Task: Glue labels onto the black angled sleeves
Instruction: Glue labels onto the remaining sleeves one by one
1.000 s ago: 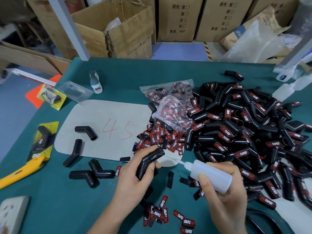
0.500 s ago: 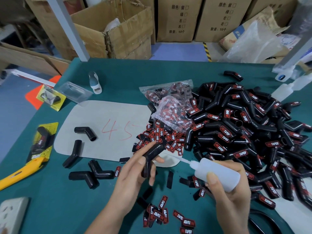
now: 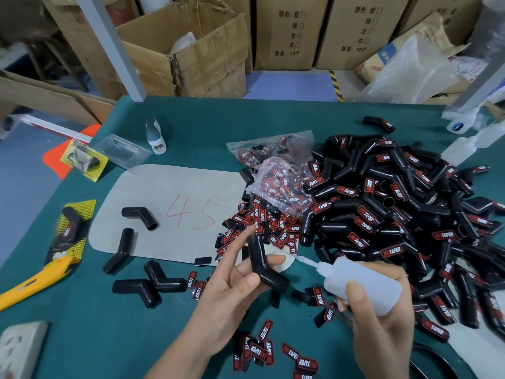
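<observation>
While the left hand (image 3: 232, 283) grips a black angled sleeve (image 3: 262, 265) near the lower middle of the frame, its thumb and curled fingers close on the bend and its index finger sticks out toward the upper left. Lower right of centre, the right hand (image 3: 382, 318) is wrapped around a translucent glue bottle (image 3: 363, 285), whose thin nozzle points left at the held sleeve and ends just beside it. Loose red-and-black labels (image 3: 259, 225) lie scattered on the green surface (image 3: 82, 337) above and below both hands. A big pile of labelled sleeves (image 3: 396, 214) fills the right side. Unlabelled sleeves (image 3: 139, 214) rest on and near a grey sheet (image 3: 175, 187) marked "45" at centre left. A yellow utility knife (image 3: 30, 285) lies at the left edge.
</observation>
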Motion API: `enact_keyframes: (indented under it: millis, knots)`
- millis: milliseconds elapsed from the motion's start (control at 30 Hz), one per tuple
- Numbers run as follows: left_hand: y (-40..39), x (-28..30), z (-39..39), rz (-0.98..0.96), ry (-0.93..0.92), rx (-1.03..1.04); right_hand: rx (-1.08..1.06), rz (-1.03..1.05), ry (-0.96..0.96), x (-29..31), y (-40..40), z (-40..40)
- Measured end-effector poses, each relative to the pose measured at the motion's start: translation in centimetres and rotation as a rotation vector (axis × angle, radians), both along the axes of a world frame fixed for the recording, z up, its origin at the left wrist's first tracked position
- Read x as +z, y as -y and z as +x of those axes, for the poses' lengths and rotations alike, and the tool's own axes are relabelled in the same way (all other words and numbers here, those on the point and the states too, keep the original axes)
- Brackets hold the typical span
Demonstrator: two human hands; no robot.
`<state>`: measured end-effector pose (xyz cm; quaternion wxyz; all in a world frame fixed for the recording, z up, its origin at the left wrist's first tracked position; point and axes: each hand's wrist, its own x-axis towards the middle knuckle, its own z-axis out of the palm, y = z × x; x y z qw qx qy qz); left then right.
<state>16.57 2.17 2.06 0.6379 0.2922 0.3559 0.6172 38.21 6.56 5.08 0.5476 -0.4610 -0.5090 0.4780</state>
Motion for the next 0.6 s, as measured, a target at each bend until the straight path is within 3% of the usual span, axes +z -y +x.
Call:
enact_keyframes:
  millis: [133, 267, 600]
  knots:
    - [-0.2, 0.1, 0.4, 0.055, -0.152, 0.08, -0.002, 0.125, 0.093, 0.9, 0.4, -0.7]
    - [-0.2, -0.1, 0.3, 0.113, -0.187, 0.119, 0.015, 0.19, 0.106, 1.4, 0.6, -1.3]
    - [-0.2, -0.1, 0.6, 0.152, -0.213, 0.138, -0.006, 0.135, 0.141, 1.0, 0.6, -1.3]
